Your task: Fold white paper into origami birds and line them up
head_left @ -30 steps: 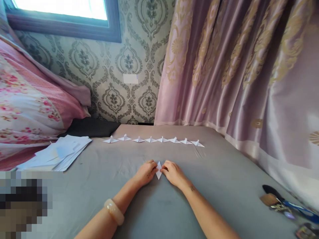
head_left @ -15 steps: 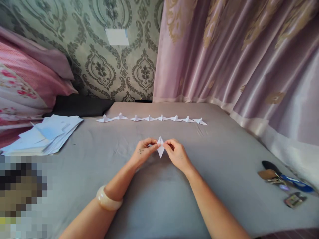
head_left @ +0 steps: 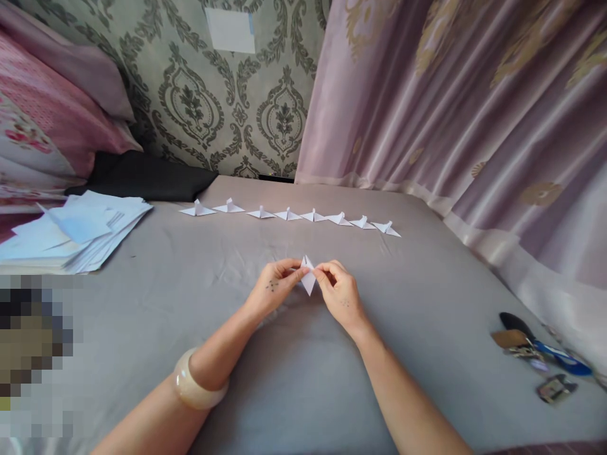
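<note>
A small white folded paper point(head_left: 310, 283), diamond-shaped with a slit at its upper tip, is held up between my two hands over the grey sheet point(head_left: 294, 392). My left hand point(head_left: 275, 283) pinches its left corner between thumb and fingers. On the opposite corner, the thumb and index finger of my right hand point(head_left: 340, 292) are closed. Beyond my hands, several folded paper birds point(head_left: 313, 215) stand in a row with their wings spread.
A stack of paper sheets point(head_left: 90, 227) lies at the left, before a black cloth point(head_left: 147, 174). Keys with a brown tag point(head_left: 511, 340) and a blue-handled item point(head_left: 562, 358) lie at the right, near a small clipper-like object point(head_left: 556, 388). Pink curtains point(head_left: 403, 95) border the far right.
The view has tilted down and shifted slightly. Both hands keep their pinch on the folded paper, which is turned a little, its lower tip pointing slightly right.
</note>
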Demonstrator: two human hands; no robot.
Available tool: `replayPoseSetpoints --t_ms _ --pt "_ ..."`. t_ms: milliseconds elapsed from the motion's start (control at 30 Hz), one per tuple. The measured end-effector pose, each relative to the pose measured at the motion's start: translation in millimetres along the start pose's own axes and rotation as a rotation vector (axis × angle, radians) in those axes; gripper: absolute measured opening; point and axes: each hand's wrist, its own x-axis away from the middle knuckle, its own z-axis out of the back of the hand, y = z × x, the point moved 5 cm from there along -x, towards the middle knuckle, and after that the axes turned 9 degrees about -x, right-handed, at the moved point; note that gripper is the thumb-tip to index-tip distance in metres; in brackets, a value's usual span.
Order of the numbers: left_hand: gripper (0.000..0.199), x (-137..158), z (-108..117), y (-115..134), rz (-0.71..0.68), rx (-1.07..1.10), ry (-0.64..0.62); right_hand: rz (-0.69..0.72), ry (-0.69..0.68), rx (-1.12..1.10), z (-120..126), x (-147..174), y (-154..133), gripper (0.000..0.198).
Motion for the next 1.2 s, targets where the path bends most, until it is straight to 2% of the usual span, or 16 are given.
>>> replayPoseSetpoints --t_ms 200,333,433,533,667,867,1000,1200 --pt "0.029 4.1 -3.6 2.8 0.079 0.194 0.036 0.007 -0.006 -0.014 -2.7 1.5 -1.2 0.017" --pt "0.023 4.3 -1.8 5.1 0.038 0.183 0.104 0.031 -0.016 -0.011 -3.7 2.8 -6.2 0.014" --pt "0.019 5.3 0.4 5.7 -0.023 0.094 0.175 0.048 0.042 -0.023 0.3 3.6 -14.2 0.006" --pt "0.016 8.6 1.8 9.2 -0.139 -0.122 0.244 0.070 0.058 -0.031 2.6 4.9 -24.1 0.004" --pt "0.014 14.0 -1.1 17.2 -0.402 -0.429 0.265 0.072 0.030 -0.041 2.6 6.3 -30.4 0.008" --pt "0.019 20.8 -3.2 18.7 -0.734 -0.685 0.302 -0.027 -0.020 -0.122 5.6 4.2 -28.7 0.013" --pt "0.021 24.1 -3.9 18.6 -0.825 -0.805 0.317 -0.092 -0.043 -0.179 8.1 2.7 -26.7 0.016" --pt "0.020 24.7 -4.2 21.1 -0.873 -0.866 0.304 -0.196 -0.050 -0.204 9.9 1.1 -20.7 0.015"
